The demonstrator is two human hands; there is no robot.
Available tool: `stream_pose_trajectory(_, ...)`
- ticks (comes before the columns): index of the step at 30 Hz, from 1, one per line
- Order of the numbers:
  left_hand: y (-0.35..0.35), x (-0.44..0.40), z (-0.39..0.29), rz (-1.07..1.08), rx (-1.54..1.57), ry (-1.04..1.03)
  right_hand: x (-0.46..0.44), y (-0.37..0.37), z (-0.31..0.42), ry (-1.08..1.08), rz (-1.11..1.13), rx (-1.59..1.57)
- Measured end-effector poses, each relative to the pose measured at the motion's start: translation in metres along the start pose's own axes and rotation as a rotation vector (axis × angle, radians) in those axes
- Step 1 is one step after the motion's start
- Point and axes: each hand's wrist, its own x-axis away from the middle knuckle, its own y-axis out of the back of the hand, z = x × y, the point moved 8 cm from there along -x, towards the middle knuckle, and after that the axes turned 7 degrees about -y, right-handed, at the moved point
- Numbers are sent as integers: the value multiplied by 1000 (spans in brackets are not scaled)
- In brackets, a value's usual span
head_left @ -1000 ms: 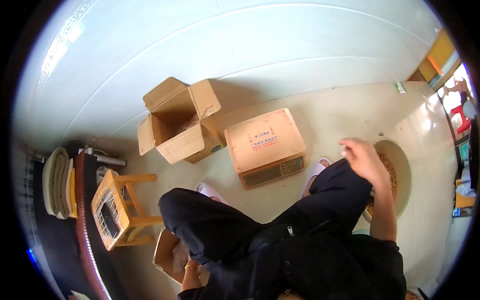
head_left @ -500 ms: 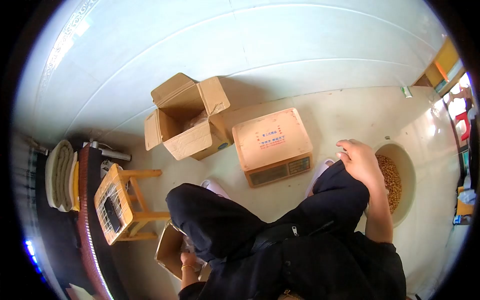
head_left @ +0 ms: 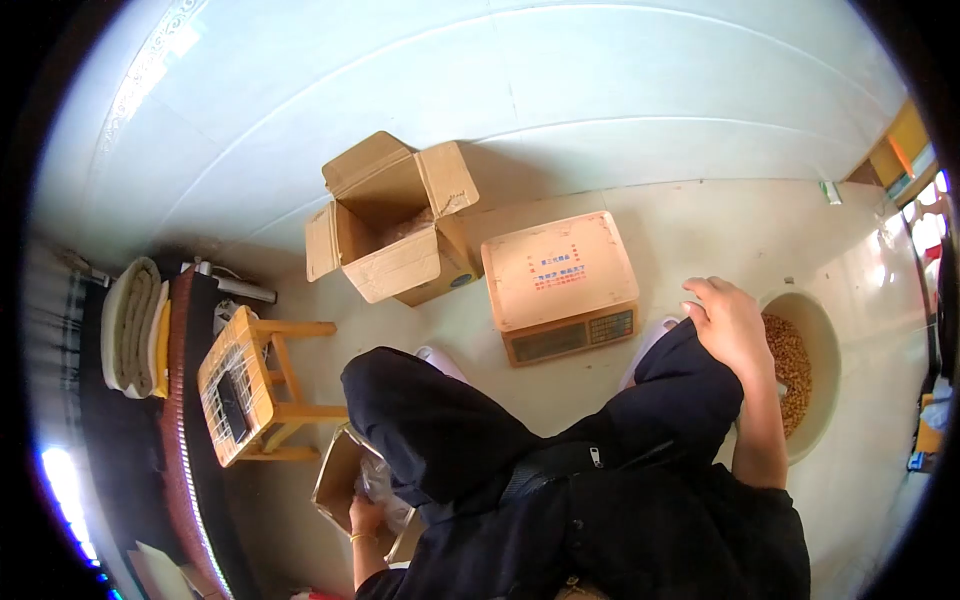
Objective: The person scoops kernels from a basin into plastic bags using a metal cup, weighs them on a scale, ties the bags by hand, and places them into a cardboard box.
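At the lower left, my left hand point(head_left: 366, 514) is down in a small open cardboard box point(head_left: 332, 487) beside my left leg. Its fingers are closed at the edge of a clear plastic bag point(head_left: 383, 489), and the fingertips are partly hidden. My right hand point(head_left: 729, 325) lies over my right knee with its fingers loosely spread and nothing in them. Just right of that forearm stands a pale bucket point(head_left: 826, 362) partly filled with small brown kernels point(head_left: 789, 372). Between my feet and the wall sits a digital scale point(head_left: 570, 337) with an orange-tan platform point(head_left: 560, 268) bearing printed characters.
A larger open carton point(head_left: 392, 272) with plastic inside stands left of the scale. A wooden stool point(head_left: 268, 398) holds a dark phone-like object point(head_left: 235, 405) on a wire rack. Folded blankets point(head_left: 132, 325) lie at the far left. A small green-white packet point(head_left: 830, 192) is near the wall.
My left hand has shifted slightly up inside the small box, and more of the clear plastic bag shows. My right hand stays on the knee. The whole view has shifted a little.
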Motion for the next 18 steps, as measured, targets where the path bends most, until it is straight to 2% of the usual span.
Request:
stream_pose_trajectory(2, -23, -1, -7, 343, -115, 80, 1, 2, 2, 24, -7, 13)
stream_pose_trajectory(3, -5, 3, -24, 125, -232, -72, 2, 2, -1, 16, -12, 15)
stream_pose_trajectory(4, -7, 0, -24, 126, -231, -78, 3, 1, -1, 32, -19, 21)
stream_pose_trajectory(6, 34, -2, -21, -336, -342, -74, 4, 1, 1, 57, -21, 25)
stream_pose_trajectory(8, 60, -10, 5, -367, -108, 111, 5, 5, 2, 48, -36, -43)
stream_pose_trajectory(10, 64, -21, 67, -403, 439, 279, 5, 3, 1, 50, -35, -38)
stream_pose_trajectory(12, 122, 2, 21, -563, 103, 335, 4, 3, -1, 45, -39, -29)
stream_pose_trajectory(14, 162, 3, -11, -619, -193, 107, 3, 1, -1, 45, -5, -6)
stream_pose_trajectory(16, 191, -6, -24, -644, -36, 4, 2, 1, 1, 46, 22, -20)
stream_pose_trajectory(18, 199, -9, -48, -543, 996, 112, -1, -1, 4, 67, 54, -38)
